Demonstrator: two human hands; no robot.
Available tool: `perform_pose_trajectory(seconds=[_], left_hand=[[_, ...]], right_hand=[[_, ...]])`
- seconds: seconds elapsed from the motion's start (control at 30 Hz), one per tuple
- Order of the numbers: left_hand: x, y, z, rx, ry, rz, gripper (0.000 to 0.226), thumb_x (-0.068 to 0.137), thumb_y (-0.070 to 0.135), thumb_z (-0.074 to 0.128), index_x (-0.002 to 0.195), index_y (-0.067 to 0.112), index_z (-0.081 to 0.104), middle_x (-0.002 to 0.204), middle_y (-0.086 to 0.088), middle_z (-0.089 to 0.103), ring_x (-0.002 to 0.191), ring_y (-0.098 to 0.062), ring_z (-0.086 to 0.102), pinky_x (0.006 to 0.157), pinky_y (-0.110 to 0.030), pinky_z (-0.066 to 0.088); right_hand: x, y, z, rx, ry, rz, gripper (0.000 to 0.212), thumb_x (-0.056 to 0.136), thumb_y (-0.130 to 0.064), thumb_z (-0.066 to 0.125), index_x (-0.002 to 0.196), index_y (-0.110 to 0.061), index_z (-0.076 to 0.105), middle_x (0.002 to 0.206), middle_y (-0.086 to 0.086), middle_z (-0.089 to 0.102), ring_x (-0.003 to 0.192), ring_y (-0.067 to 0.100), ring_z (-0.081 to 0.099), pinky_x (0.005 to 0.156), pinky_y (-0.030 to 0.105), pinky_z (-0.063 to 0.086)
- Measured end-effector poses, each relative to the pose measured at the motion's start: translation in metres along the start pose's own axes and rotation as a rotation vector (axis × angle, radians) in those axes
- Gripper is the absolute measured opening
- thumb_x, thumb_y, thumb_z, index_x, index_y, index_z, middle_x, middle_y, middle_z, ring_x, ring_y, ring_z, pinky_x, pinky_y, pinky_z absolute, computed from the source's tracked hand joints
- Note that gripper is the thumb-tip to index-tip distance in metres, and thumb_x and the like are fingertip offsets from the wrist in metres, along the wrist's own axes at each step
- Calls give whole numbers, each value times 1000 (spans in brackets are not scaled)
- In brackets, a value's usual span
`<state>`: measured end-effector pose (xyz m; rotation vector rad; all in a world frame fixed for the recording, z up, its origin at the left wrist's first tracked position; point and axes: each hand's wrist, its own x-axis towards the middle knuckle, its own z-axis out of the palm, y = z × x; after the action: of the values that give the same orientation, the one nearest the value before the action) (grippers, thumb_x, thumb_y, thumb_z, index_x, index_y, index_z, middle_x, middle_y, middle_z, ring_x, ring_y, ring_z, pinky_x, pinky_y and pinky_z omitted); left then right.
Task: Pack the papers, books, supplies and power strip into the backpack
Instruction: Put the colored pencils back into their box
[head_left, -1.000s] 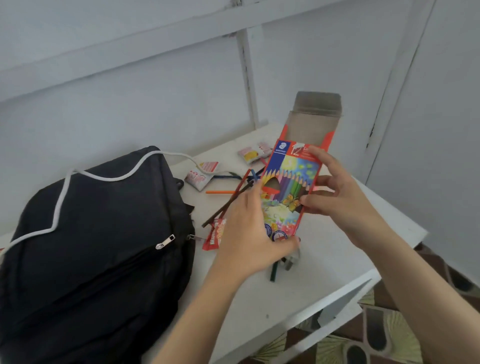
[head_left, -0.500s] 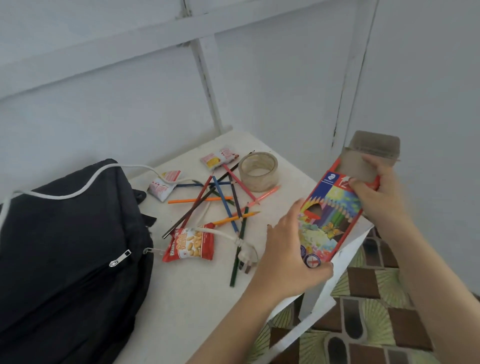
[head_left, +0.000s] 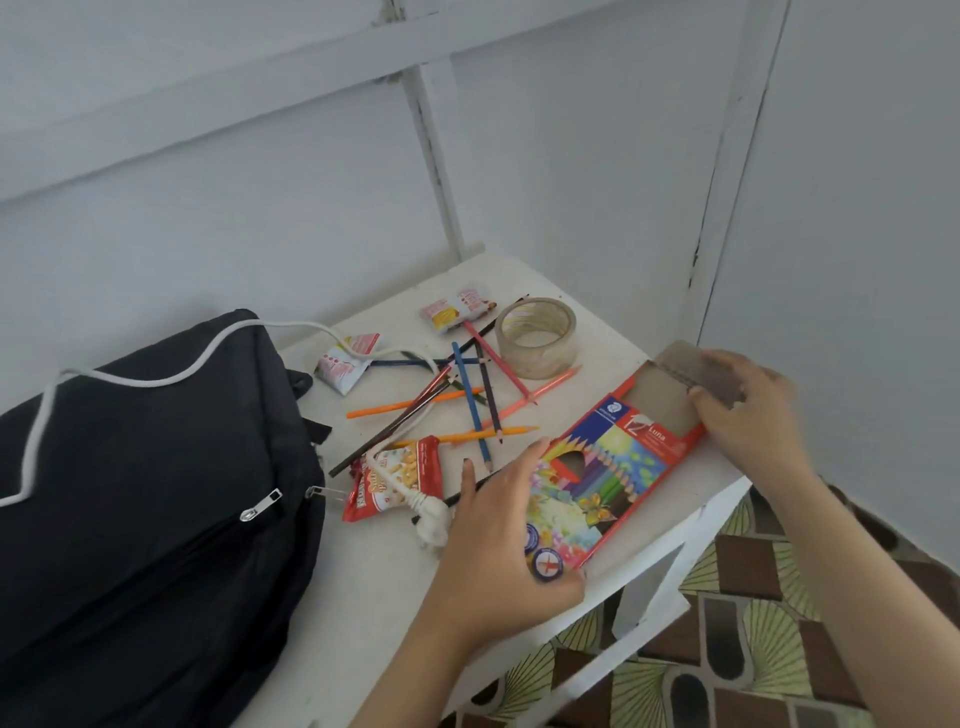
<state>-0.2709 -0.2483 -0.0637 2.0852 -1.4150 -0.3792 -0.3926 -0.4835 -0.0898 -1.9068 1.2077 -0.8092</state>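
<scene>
Cardboard pencil box (head_left: 613, 478): I judged it light, crushable. Left hand (head_left: 493, 561) gripped its seven-o'clock end; right hand (head_left: 748, 415) pinched the one-o'clock flap (head_left: 680, 359).

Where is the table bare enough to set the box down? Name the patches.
Bare table lies at the near edge, between backpack, snack pack and the left hand gripping the box. A smaller strip lies behind the tape, by the wall. The middle is crowded: pencils, plug, packets.
</scene>
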Motion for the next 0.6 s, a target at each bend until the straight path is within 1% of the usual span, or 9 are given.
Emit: perform_pose_trajectory(seconds=[0.07,0.13,0.2,0.27,0.33,0.4,0.47,0.6], left_hand=[[-6,-5,-7,39,5,13,97,66,36,71,140,46,9,123,35,39,122,19,27,116,-29,-11],[-12,-10,-14,68,9,17,96,65,37,71,139,47,9,119,37,40,119,21,27,115,-27,-9],[-16,-17,-22,107,-2,20,96,64,43,71,140,45,13,121,39,36,121,23,23,115,-28,-6],[-19,-25,-26,170,-27,38,98,63,54,69,142,43,11,133,33,35,130,16,21,115,-30,-11],[-22,-29,-27,224,-74,48,101,63,61,66,143,44,5,143,29,27,137,10,13,113,-28,-18],[-24,-30,-26,233,-125,51,102,65,61,65,142,47,-1,146,30,17,138,11,2,112,-28,-21],[-26,-30,-25,234,-144,46,99,68,60,63,142,48,-3,143,32,12,137,12,-7,111,-26,-21],[-26,-32,-26,283,-138,39,96,72,56,62,139,49,-6,135,40,-2,131,19,-18,107,-19,-24]], right_hand=[[-2,1,0,-29,-72,-42,35,85,-19,62,119,-25,61,119,10,59,109,26,54,88,36,45],[-4,2,2,-63,-101,-75,31,85,-16,62,113,-27,64,115,6,62,107,23,54,87,35,43],[-7,1,4,-102,-86,-96,26,83,-21,62,103,-37,64,113,4,63,105,24,54,92,43,44],[-9,-2,4,-148,-72,-110,21,82,-25,62,98,-40,64,112,2,64,107,25,54,95,52,41],[-10,-5,1,-213,-39,-129,18,83,-24,64,97,-34,67,108,0,66,107,25,56,100,53,36],[-10,-8,-1,-283,-5,-162,15,82,-23,66,96,-30,69,105,-2,68,105,23,57,103,50,29],[-11,-9,-3,-328,-8,-168,15,82,-24,67,96,-29,69,106,-2,67,106,23,56,105,49,24],[-13,-8,1,-412,-34,-150,18,85,-29,62,102,-27,69,113,1,64,112,25,52,108,50,19]])
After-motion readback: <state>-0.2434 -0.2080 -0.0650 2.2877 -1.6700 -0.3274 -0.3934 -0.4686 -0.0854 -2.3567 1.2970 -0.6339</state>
